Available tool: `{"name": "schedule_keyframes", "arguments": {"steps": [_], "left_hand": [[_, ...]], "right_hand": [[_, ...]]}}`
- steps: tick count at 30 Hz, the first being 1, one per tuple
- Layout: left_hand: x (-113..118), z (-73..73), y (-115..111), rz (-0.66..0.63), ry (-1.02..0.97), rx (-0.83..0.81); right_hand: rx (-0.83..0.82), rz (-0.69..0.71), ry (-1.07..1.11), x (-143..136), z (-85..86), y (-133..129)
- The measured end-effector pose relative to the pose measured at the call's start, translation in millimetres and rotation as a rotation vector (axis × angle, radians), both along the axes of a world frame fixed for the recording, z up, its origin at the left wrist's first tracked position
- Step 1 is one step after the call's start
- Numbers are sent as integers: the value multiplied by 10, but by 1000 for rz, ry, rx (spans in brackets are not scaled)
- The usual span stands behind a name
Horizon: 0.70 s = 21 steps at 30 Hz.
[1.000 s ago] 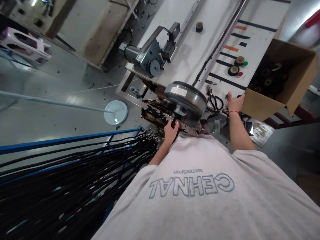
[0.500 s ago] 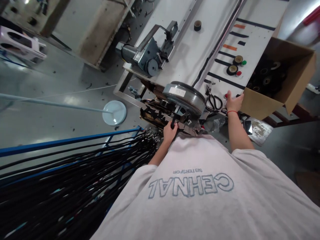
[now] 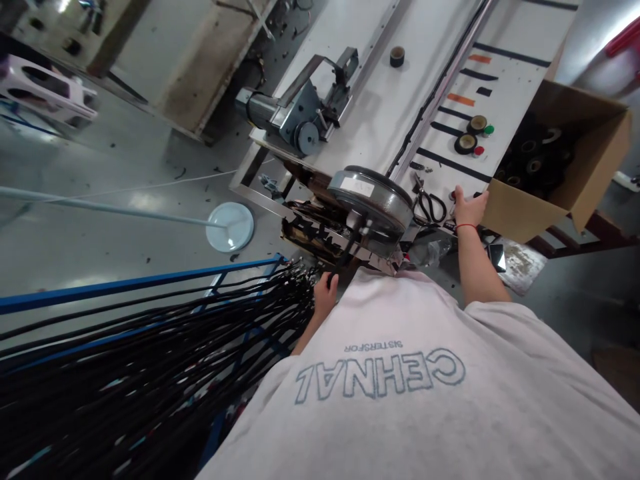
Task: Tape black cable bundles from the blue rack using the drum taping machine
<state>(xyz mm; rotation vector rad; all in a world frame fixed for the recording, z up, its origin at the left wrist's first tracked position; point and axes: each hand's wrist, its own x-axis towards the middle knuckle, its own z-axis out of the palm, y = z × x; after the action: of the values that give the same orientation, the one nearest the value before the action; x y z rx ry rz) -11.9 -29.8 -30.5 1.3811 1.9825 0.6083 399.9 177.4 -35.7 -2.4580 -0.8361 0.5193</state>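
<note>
My left hand (image 3: pixel 326 292) is closed around the end of a taped black cable (image 3: pixel 345 257). The cable runs up from it to the front of a round grey taping machine (image 3: pixel 373 193) at the table's near end. On the table's right edge rests my right hand (image 3: pixel 471 208), fingers apart, its thumb at a small button that it mostly covers. Just left of this hand lie black-handled scissors (image 3: pixel 429 205). Above it, two tape rolls (image 3: pixel 466 143) stand near a red button (image 3: pixel 479 151) and a green button (image 3: pixel 489 130).
A cardboard box (image 3: pixel 607 157) with dark tape rolls stands at the right. Many black cables (image 3: pixel 150 373) hang over a blue rack (image 3: pixel 150 283) at the lower left. A motor unit (image 3: pixel 300 120) sits on the table's left side. Black and orange tape strips (image 3: pixel 460 100) mark the tabletop.
My left hand has moved down and left, away from the round machine, and a longer stretch of the black cable shows. My right hand stays at the table edge.
</note>
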Motion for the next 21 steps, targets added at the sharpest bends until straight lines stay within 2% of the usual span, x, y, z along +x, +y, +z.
{"name": "schedule_keyframes", "arguments": {"steps": [4,7,17,21], "left_hand": [[49,162,114,29,8,21],[137,219,238,29,9,29],[456,207,635,-49,-84,62],[550,228,761,-66,-114,29]], "right_hand": [[-6,14,-3,0,15,2],[12,21,-5,-5,18,1],[15,-7,3,-19,18,0],[0,1,2,-23,31,2]]}}
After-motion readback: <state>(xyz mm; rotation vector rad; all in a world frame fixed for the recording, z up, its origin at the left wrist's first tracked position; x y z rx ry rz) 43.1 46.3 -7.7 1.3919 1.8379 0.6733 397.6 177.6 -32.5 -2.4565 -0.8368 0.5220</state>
